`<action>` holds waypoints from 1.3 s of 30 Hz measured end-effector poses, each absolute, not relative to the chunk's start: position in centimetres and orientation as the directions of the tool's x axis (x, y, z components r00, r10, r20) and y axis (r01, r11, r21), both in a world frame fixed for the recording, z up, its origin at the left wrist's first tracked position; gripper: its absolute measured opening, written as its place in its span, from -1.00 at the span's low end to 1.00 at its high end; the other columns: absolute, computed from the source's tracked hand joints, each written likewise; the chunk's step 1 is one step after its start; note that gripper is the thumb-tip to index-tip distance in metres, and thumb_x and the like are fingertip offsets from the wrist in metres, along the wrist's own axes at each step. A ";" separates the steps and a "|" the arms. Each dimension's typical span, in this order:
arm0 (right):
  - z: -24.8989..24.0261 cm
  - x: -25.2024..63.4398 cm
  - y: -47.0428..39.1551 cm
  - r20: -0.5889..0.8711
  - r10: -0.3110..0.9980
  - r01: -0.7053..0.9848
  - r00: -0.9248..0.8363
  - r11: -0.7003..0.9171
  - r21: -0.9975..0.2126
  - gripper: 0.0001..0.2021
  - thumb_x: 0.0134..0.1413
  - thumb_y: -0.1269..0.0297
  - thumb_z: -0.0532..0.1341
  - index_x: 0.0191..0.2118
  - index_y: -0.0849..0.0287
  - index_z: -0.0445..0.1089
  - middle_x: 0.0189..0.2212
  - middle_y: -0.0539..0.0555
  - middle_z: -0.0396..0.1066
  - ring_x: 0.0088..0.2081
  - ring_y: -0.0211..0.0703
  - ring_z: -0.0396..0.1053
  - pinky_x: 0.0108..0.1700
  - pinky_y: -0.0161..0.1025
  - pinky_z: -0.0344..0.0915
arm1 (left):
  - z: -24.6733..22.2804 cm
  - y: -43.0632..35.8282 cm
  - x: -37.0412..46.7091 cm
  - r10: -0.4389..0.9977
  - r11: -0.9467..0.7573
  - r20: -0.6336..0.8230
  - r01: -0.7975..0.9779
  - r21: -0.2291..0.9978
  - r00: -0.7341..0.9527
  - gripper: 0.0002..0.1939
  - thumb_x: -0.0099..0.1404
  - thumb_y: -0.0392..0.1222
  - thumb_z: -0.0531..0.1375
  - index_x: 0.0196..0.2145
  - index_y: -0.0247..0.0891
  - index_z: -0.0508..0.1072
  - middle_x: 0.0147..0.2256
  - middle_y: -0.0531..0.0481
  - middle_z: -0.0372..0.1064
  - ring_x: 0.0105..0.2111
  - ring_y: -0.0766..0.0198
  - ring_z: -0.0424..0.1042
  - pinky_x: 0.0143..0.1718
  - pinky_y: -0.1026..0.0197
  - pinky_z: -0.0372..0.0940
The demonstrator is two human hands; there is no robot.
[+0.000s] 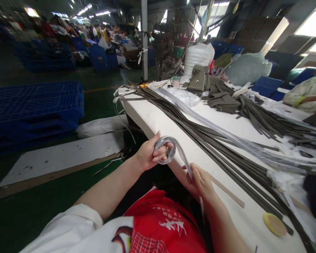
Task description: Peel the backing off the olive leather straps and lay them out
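Observation:
A strap in clear plastic film is wound into a loose coil around the fingers of my left hand. Its free length runs to my right hand, closed on it at the table's edge, and the tail hangs below that hand. Long dark straps lie in a bundle along the white table. Beside them are more film-wrapped strips. A short brown strip rests near my right forearm, and a round yellow-rimmed object sits at the near end.
Dark olive bag pieces and a white foam roll stand farther back on the table. Blue pallets are stacked at the left. A metal post rises behind the table. At the right edge a person's arm shows.

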State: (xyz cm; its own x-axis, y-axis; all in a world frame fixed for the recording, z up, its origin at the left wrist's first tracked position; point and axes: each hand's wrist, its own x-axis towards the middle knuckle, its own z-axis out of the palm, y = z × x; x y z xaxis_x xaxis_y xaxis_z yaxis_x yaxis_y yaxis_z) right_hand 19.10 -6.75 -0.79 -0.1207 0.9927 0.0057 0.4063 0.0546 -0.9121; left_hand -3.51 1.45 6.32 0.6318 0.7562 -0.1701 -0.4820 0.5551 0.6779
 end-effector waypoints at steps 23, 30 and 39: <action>1.7 20.3 -7.7 -0.055 0.971 0.782 -0.232 0.152 -0.605 -0.52 0.32 0.00 -0.06 -0.48 0.12 0.40 -0.58 0.05 0.43 -0.53 -0.18 0.32 -0.42 -0.27 0.15 | 0.9 -0.1 -0.8 0.458 0.169 -0.274 0.220 0.961 0.846 -0.27 0.28 0.43 -0.08 -0.51 -0.31 0.46 -0.82 0.16 0.06 -0.81 0.39 0.06 -0.66 0.30 0.09; -1.4 16.8 -9.7 0.086 0.996 0.385 -0.025 0.089 -0.919 -0.50 0.24 -0.18 -0.03 -0.16 0.16 0.38 -0.52 0.08 0.45 -0.46 -0.07 0.40 -0.38 -0.19 0.32 | 0.1 -2.3 1.5 0.466 0.735 -0.172 -0.271 0.622 0.868 -0.29 0.36 0.34 -0.10 -0.39 -0.36 0.51 -0.83 0.23 -0.02 -0.83 0.48 0.01 -0.46 0.29 0.30; -2.0 20.5 -11.5 -0.233 0.950 0.651 -0.209 -0.043 -0.758 -0.72 0.12 0.05 0.23 -0.29 0.18 0.50 -0.41 0.05 0.53 -0.41 -0.14 0.40 -0.33 -0.27 0.27 | -3.5 -5.0 2.4 0.743 -0.034 -0.024 0.074 0.997 0.668 -0.57 0.37 0.12 0.09 -0.04 -0.26 0.47 -0.21 -0.09 0.45 -0.22 0.20 0.39 -0.10 0.14 0.29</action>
State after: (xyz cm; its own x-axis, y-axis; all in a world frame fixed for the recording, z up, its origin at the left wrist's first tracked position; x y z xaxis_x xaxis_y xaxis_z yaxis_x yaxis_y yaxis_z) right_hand 20.51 -11.50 -2.03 -0.2089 0.9497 -0.2333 0.6508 -0.0430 -0.7580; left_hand 2.45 -4.98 -3.55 0.6685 0.7434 -0.0239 0.0739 -0.0345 0.9967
